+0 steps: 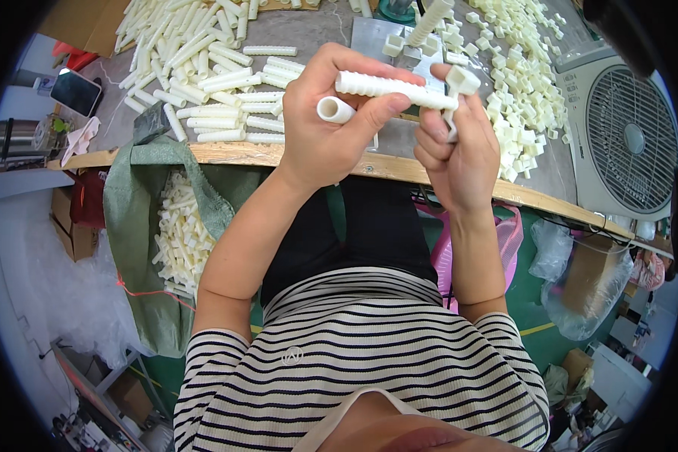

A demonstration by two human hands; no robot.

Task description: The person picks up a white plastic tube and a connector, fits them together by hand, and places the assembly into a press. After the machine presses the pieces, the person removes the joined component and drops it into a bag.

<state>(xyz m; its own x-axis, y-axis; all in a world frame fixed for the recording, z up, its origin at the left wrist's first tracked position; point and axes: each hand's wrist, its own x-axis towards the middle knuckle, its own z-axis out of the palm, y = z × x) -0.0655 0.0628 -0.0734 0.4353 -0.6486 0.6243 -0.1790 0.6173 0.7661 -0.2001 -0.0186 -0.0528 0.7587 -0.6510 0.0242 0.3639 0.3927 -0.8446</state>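
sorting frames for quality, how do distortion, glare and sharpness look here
In the head view, the wooden table edge bows with the fisheye, and the corners go black; in the head view, the clear plastic bag at right shows pale highlights; in the head view, ridges on the ribbed tube in the left hand read clearly.

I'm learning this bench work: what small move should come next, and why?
Probably press the ribbed tube toward the white connector: the left grip holds the tube, the right grip the connector, and the tube's right end appears to meet it.
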